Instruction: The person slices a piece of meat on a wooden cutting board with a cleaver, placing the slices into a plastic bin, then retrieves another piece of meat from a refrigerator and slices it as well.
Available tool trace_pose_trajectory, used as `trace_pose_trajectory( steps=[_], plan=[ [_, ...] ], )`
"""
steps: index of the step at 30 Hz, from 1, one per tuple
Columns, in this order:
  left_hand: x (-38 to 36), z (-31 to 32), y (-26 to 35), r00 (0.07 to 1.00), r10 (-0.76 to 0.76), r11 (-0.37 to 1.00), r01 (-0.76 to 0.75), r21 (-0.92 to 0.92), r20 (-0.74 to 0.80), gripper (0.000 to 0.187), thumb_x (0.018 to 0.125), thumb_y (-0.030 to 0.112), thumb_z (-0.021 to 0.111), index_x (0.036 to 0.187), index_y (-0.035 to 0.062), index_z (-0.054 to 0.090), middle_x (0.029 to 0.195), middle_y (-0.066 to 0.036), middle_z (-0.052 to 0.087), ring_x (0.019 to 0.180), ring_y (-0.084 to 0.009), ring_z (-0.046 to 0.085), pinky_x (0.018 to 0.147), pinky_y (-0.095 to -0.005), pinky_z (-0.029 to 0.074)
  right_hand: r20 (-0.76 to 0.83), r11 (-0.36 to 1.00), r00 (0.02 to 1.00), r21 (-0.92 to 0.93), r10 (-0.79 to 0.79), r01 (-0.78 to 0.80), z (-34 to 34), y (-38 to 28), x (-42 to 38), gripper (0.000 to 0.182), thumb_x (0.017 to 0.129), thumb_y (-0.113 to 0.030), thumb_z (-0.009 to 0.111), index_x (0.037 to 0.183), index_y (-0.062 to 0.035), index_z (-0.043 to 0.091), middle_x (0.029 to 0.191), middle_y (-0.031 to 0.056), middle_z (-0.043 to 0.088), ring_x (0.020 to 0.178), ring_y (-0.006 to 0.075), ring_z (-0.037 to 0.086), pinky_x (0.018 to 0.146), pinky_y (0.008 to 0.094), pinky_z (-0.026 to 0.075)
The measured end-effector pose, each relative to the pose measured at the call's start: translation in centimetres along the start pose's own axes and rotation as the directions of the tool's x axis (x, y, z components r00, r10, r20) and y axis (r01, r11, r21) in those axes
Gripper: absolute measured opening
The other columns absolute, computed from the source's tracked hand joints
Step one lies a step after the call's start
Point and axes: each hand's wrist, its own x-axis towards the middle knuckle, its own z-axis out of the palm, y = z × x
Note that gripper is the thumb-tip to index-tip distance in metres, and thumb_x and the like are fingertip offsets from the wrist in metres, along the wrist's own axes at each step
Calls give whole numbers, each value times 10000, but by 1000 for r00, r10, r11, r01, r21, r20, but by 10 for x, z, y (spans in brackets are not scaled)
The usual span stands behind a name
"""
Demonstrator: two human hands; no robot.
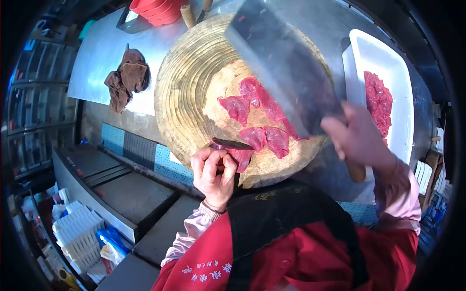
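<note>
A round wooden chopping block (194, 82) carries several slices of raw red meat (257, 114). My right hand (357, 138) grips the wooden handle of a large steel cleaver (284, 65), whose broad blade is raised above the block and hides part of the meat. At the block's near edge my left hand (213, 172) pinches a thin dark-edged slice of meat (235, 148), fingers curled around it.
A white tray (403, 92) with cut meat stands to the right of the block. A brown cloth (127, 77) lies on the steel counter (97, 53) at the left. Red bowls (158, 9) sit at the far edge. Shelves and white packages are below left.
</note>
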Motion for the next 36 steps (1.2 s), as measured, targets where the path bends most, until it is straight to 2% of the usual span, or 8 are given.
trace_pose_trajectory(
  steps=[3,4,24,26,29,30,32,36],
  plan=[
    [2,1,1,999,-43,999,43,-10,11,209,728,-60,697,899,40,630,886,-89,581,698,-173,546,590,-265,456,140,865,906,-271,-399,423,23,14,-21,247,870,-167,605,769,45,527,588,244,550,530,400,588,499,426,454],
    [3,2,0,1000,12,999,-12,33,-10,216,720,-66,697,894,43,629,890,-92,584,718,-183,557,610,-272,463,238,948,952,-206,-194,244,23,8,-31,228,871,-160,604,767,32,535,629,267,552,635,462,574,556,451,464],
    [-33,-6,-29,995,53,990,-41,-135,85,315,753,146,774,1035,84,648,999,-101,665,911,-296,646,833,-379,511,478,392,745,-643,-465,658,22,20,-62,113,762,-126,551,801,-37,492,621,72,510,524,228,576,438,359,463],
    [-46,3,-23,781,-608,353,424,-834,140,339,773,173,776,1048,38,631,997,-111,671,920,-289,650,840,-401,517,481,381,746,-652,-460,656,20,19,-60,108,759,-119,548,793,-37,487,612,70,501,509,225,567,436,357,464],
    [-43,0,-21,788,-575,178,381,-907,218,410,792,213,777,1062,-39,597,1028,-141,660,956,-281,638,860,-432,518,498,407,754,-639,-428,653,25,13,-51,103,768,-111,542,785,-31,480,619,76,527,510,232,581,433,365,467],
    [-47,0,-27,788,-575,181,383,-906,218,410,792,213,777,1062,-39,597,1028,-141,660,956,-281,638,860,-432,518,512,435,742,-602,-433,669,31,10,-41,101,772,-109,541,780,-31,478,621,79,541,516,238,592,431,372,468],
    [-53,-1,-43,985,-143,985,151,-85,95,453,779,223,788,1079,-47,583,1024,-158,655,948,-289,639,854,-423,522,517,466,733,-566,-443,680,44,7,-29,99,775,-107,540,774,-31,477,624,82,555,522,244,602,429,379,470],
    [-40,-17,-43,987,-74,985,94,-143,140,406,719,193,820,1037,32,626,962,-122,676,870,-302,660,808,-378,531,539,472,721,-545,-436,693,39,1,-26,100,787,-111,537,764,-33,479,618,89,569,533,252,617,436,388,480]
  ],
)
